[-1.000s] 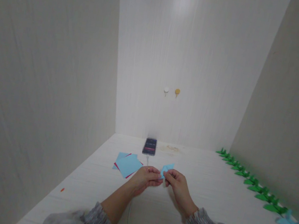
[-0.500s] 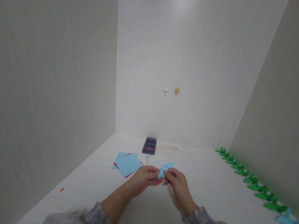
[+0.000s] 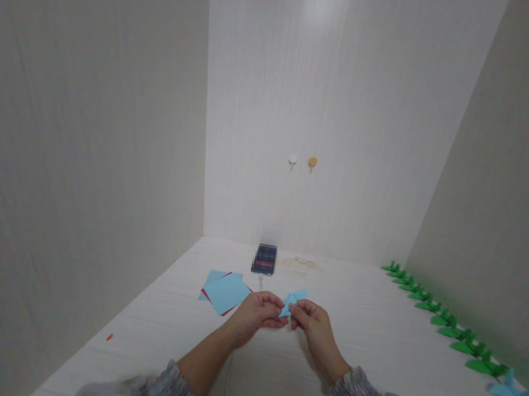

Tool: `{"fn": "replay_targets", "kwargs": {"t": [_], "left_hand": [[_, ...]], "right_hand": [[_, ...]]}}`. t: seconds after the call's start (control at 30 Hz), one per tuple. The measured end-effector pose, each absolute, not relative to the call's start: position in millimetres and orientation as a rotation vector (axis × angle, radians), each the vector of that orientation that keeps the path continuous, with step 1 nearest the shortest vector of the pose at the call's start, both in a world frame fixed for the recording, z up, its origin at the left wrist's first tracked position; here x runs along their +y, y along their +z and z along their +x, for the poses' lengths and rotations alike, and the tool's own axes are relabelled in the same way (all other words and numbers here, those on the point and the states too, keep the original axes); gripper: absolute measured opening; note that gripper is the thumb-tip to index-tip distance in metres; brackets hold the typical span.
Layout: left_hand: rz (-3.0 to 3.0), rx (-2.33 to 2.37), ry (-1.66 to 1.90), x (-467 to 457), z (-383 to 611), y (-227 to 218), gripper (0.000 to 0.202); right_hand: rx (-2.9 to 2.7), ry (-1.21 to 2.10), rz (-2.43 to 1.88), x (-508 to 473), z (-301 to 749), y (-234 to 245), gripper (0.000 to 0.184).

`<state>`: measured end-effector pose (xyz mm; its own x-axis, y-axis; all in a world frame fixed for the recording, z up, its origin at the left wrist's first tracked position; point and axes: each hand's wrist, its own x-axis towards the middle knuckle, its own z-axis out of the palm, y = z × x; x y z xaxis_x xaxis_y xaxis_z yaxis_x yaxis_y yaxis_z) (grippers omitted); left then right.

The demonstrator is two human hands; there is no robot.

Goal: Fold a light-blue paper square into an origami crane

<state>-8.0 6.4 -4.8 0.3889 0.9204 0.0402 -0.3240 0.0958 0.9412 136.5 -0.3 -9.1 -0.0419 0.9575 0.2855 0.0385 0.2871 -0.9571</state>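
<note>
A small piece of folded light-blue origami paper (image 3: 296, 295) is held up between my two hands above the white table. My left hand (image 3: 259, 315) grips its left edge, thumb on top and fingers beneath. At the paper's right side, my right hand (image 3: 312, 321) pinches it between thumb and fingers. Parts of the paper are hidden behind the fingertips. Just left of my left hand lie square sheets of paper (image 3: 227, 293), light blue with red edges showing beneath.
A phone (image 3: 265, 259) with a cable (image 3: 228, 388) lies near the back wall. Folded green paper figures (image 3: 449, 321) and light-blue ones (image 3: 509, 388) line the right wall. A small orange scrap (image 3: 109, 337) is at left. Two hooks (image 3: 312, 163) are on the back wall.
Hardly anything differs. Both hands keep their hold on the folded paper, with only a slight shift of the fingers.
</note>
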Motion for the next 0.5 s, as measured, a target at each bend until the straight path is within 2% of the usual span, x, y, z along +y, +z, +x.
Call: {"fn": "replay_targets", "kwargs": {"t": [0.27, 0.5], "left_hand": [[1.149, 0.646, 1.011, 6.4, -9.9, -3.3, 0.030], [1.144, 0.656, 1.001, 5.7, -10.9, -1.9, 0.026]], "right_hand": [[-1.352, 1.043, -1.033, -1.2, 135.3, -7.9, 0.025], [-1.323, 1.047, -1.049, -0.8, 133.9, -8.1, 0.029]]}}
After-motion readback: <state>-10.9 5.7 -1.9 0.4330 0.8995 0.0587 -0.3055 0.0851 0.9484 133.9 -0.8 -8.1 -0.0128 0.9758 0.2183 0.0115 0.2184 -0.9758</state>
